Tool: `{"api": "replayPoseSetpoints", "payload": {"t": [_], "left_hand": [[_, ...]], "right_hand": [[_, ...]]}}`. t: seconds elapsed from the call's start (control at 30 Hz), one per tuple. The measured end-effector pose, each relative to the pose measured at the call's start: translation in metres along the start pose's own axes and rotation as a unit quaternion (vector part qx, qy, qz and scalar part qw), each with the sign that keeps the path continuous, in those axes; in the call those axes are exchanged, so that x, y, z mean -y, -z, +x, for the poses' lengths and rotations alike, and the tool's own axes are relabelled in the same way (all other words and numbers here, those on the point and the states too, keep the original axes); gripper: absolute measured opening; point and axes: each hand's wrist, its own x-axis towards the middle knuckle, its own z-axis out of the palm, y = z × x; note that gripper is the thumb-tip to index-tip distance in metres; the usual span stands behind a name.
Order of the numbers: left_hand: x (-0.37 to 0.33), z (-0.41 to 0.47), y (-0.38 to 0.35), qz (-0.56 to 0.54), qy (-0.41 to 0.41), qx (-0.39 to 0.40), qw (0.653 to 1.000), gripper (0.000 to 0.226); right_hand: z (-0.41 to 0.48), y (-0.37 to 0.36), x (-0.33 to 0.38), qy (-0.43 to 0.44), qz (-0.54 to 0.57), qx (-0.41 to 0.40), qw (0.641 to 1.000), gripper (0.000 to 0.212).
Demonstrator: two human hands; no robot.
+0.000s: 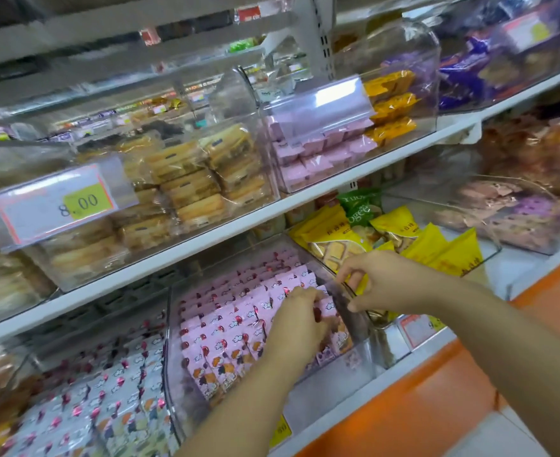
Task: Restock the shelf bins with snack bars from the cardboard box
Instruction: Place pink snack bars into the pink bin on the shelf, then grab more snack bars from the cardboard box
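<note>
- left hand (300, 319) grip curled round pink snack bars (239, 321), near right of the clear bin (321, 390)
- right hand (381, 282) pinches the bin's right wall
- mid-fill I reckon; next needs more from the box, not in view

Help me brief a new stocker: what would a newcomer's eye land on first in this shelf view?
Two bare hands meet low in the middle: the left hand grips pink snack packs in a clear bin, while the right hand pinches that bin's right wall. Bright yellow packets sit just right of it, and a green 8.00 price tag fronts the wrapped biscuits at upper left.
</note>
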Motion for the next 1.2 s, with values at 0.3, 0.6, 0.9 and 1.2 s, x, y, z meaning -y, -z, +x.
{"api": "replayPoseSetpoints", "payload": {"t": [0.3, 0.6, 0.9, 1.2], "left_hand": [[0.01, 0.0, 0.005, -0.005, -0.029, -0.003, 1.0, 0.059], [0.034, -0.083, 0.05, -0.056, -0.093, -0.084, 0.991, 0.032], [0.096, -0.215, 0.061, -0.041, -0.06, -0.066, 0.995, 0.031], [0.211, -0.37, 0.015, -0.068, 0.181, 0.011, 0.981, 0.026]], "right_hand": [[0.002, -0.005, 0.005, 0.025, -0.034, -0.067, 0.997, 0.022], [-0.033, -0.054, 0.072, 0.115, -0.088, -0.059, 0.988, 0.014], [-0.091, -0.154, 0.147, 0.118, -0.009, 0.035, 0.992, 0.007], [-0.153, -0.289, 0.139, -0.014, 0.012, 0.291, 0.957, 0.039]]}}
